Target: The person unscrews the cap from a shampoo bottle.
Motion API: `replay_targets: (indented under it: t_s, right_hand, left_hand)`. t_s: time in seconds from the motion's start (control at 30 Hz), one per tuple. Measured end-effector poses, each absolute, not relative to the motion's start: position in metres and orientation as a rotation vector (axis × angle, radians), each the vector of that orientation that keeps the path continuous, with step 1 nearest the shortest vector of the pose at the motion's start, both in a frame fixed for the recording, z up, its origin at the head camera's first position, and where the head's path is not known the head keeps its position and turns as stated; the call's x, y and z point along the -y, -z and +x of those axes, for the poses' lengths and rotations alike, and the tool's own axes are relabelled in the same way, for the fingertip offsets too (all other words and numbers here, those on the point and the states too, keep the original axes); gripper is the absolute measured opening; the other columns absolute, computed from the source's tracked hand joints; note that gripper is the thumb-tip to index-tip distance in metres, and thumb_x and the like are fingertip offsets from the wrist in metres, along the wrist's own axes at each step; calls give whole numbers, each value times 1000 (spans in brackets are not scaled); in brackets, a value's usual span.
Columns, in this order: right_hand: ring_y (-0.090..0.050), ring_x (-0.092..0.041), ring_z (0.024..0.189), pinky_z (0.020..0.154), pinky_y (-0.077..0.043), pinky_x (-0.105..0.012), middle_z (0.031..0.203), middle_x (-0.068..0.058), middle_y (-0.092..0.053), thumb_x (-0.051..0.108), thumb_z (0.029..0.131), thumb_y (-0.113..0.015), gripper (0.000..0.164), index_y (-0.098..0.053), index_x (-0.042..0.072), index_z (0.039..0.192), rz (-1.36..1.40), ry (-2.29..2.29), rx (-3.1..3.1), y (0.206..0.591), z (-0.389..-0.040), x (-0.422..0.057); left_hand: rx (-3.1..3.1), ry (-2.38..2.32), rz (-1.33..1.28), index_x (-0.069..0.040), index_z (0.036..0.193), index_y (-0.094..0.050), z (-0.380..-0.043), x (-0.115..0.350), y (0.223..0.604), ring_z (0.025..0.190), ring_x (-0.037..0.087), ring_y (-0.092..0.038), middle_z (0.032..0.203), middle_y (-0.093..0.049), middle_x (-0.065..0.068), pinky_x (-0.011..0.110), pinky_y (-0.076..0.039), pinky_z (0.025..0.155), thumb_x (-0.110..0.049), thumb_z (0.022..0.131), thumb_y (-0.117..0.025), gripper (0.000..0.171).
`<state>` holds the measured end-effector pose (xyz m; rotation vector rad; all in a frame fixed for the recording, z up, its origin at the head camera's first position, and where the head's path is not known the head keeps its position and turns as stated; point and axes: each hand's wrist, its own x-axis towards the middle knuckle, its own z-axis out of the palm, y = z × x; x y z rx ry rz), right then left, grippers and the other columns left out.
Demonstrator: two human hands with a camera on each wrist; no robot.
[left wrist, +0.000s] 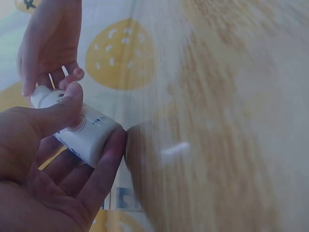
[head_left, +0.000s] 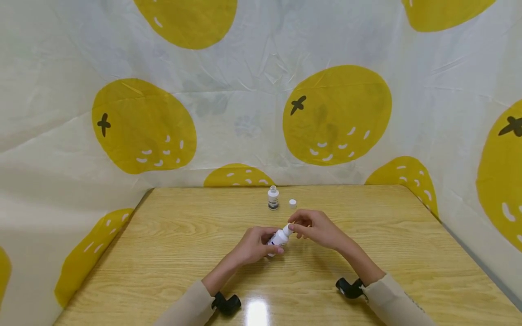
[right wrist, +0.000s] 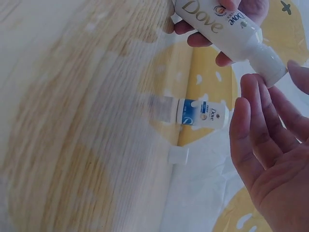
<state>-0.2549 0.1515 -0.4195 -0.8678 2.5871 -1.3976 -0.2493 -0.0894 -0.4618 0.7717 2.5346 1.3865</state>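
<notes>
My left hand [head_left: 253,245] grips a small white bottle [head_left: 278,238] round its body, thumb on one side and fingers on the other. The bottle is tilted, its top pointing up and to the right, and "Dove" lettering shows on it in the right wrist view. A white cap [right wrist: 269,66] sits on the bottle's neck. My right hand [head_left: 317,227] has its thumb and fingertips at that cap, pinching it from the far end. In the left wrist view the cap is partly hidden behind the bottle and fingers.
Beyond the hands a second white bottle [head_left: 273,199] with a blue-and-white label stands upright, its neck uncapped. A loose white cap [head_left: 292,203] lies to its right on the wooden table [head_left: 195,235]. A fruit-printed cloth [head_left: 244,122] hangs behind and beside the table.
</notes>
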Motion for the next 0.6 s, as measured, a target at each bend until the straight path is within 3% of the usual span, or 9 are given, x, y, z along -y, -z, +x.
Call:
replay_targets:
  t_s: [0.3, 0.43, 0.6]
  right_hand:
    - [-71, -26, 78, 66, -59, -37, 108, -16, -73, 14, 99, -68, 22, -71, 3, 118, -953, 1407, -2560, 421, -255, -153]
    - [-72, -30, 81, 68, -60, -40, 114, -20, -72, 11, 98, -68, 24, -70, 4, 121, -956, 1420, -2547, 421, -255, -154]
    - [-72, -36, 84, 71, -61, -44, 117, -19, -71, 21, 100, -69, 29, -68, 6, 125, -914, 1419, -2551, 421, -254, -153]
  left_hand:
    - [-2552, -1363, 789, -20, 117, -76, -248, 91, 462, 84, 7, -64, 101, -74, -3, 23, -54, 69, -20, 88, -83, 29]
    - [-2538, -1373, 786, -21, 116, -76, -248, 90, 462, 82, 7, -65, 100, -74, -3, 23, -55, 65, -20, 88, -83, 28]
    - [-2534, -1378, 783, -21, 117, -76, -248, 90, 462, 82, 8, -65, 100, -75, -3, 23, -55, 64, -20, 89, -83, 29]
